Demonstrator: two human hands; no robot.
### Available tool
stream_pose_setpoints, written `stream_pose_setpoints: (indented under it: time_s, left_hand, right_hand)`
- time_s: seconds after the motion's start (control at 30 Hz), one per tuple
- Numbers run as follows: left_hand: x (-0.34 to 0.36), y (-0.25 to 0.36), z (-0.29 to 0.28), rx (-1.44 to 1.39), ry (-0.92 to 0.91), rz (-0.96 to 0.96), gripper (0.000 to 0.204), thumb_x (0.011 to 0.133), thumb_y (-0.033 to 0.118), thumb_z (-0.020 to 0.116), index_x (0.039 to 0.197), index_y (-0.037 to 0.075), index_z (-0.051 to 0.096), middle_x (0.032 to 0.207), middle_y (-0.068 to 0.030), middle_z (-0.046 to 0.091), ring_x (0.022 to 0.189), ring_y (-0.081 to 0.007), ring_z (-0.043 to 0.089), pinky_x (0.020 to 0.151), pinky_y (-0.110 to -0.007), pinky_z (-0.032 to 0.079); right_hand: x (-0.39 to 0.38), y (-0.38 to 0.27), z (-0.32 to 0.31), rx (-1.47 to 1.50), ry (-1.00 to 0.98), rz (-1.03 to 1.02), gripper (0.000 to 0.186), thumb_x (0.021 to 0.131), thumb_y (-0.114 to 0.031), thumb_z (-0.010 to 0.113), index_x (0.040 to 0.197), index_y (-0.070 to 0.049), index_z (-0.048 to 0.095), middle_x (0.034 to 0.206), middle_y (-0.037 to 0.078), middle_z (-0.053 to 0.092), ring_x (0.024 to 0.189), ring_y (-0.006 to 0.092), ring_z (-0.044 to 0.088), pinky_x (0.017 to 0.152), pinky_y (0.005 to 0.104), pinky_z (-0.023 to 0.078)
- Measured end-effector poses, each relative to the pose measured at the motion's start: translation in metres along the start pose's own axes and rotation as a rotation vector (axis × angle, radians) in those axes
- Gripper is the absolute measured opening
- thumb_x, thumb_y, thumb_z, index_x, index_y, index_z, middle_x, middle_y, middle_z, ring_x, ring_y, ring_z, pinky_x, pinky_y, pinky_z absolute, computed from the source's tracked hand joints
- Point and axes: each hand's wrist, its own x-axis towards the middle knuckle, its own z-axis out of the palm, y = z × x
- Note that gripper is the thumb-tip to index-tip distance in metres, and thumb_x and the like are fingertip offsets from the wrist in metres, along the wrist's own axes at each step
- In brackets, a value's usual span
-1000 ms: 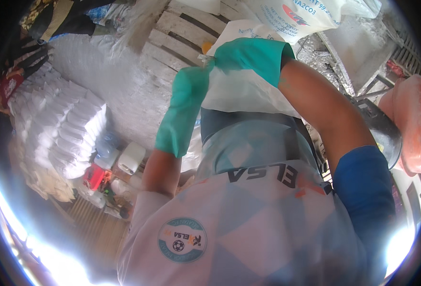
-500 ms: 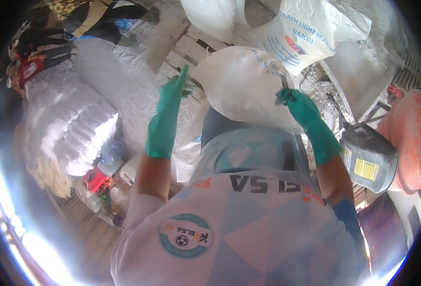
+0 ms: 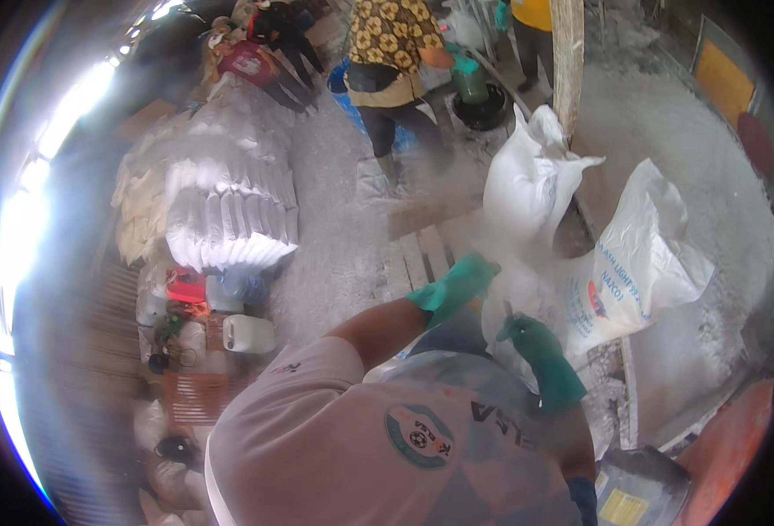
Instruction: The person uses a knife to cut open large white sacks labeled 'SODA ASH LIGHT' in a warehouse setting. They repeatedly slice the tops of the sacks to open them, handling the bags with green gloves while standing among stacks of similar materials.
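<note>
Both my hands wear green rubber gloves. My left hand (image 3: 459, 287) reaches across to the right, its fingers stretched out toward the upper edge of a pale plastic sack (image 3: 520, 294) in front of my body. White haze blurs the fingertips, so I cannot tell whether they touch it. Against the same sack, my right hand (image 3: 534, 344) is closed round a thin dark tool (image 3: 508, 309) that points upward; its exact kind does not show. Close on the right leans a white sack with blue print and a red mark (image 3: 610, 294), its top gathered loosely.
A full white sack (image 3: 527, 197) stands behind, near a wooden post (image 3: 567, 66). Farther off, a gloved co-worker (image 3: 395, 70) works by a black tub (image 3: 481, 110). Stacked white sacks (image 3: 229, 206) and a white jerrycan (image 3: 248, 334) lie left; a grey container (image 3: 641, 486) sits lower right.
My view has swung, bringing co-workers and the post into sight. My left hand has come from upright at the sack's left to reach across toward its edge. My right hand still grips the tool.
</note>
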Motion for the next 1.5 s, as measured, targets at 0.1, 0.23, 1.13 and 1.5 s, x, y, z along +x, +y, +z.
stream_pose_setpoints:
  time_s: [0.1,0.23,1.13,1.5]
  left_hand:
    - [0.013,0.014,0.009,0.238,0.079,0.03,0.034,0.098,0.032,0.062,0.096,-0.002,0.069,0.072,-0.0091,0.065,0.067,-0.0181,0.064,0.059,-0.035,0.051]
    - [0.012,0.016,0.01,0.238,0.067,-0.15,0.032,0.099,0.031,0.06,0.098,0.001,0.07,0.078,-0.0115,0.068,0.066,-0.0241,0.065,0.061,-0.038,0.052]
    - [-0.007,0.022,0.04,0.883,0.436,0.577,0.048,0.085,0.045,0.075,0.098,-0.002,0.071,0.079,-0.0142,0.069,0.075,-0.0286,0.067,0.07,-0.042,0.054]
    - [-0.028,0.041,0.108,0.814,-0.6,0.497,0.051,0.093,0.048,0.063,0.127,0.01,0.066,0.115,-0.0146,0.07,0.109,-0.0339,0.065,0.103,-0.043,0.044]
  right_hand:
    - [-0.008,-0.013,-0.005,-0.35,-0.029,0.078,0.046,0.1,-0.043,0.048,0.092,-0.01,0.079,0.107,0.02,0.071,0.107,0.0371,0.065,0.095,0.0435,0.047]
    - [-0.022,0.004,0.001,-0.415,0.07,0.015,0.044,0.102,-0.038,0.045,0.091,-0.01,0.078,0.099,0.02,0.072,0.099,0.0358,0.067,0.088,0.046,0.05]
    - [-0.02,0.085,-0.133,-0.497,0.804,0.226,0.042,0.099,-0.037,0.05,0.089,-0.005,0.074,0.084,0.02,0.071,0.082,0.0387,0.068,0.079,0.0477,0.053]
    - [-0.088,0.03,-0.066,0.011,0.488,0.283,0.038,0.098,-0.041,0.058,0.097,-0.008,0.075,0.096,0.019,0.071,0.094,0.0371,0.066,0.086,0.0468,0.05]
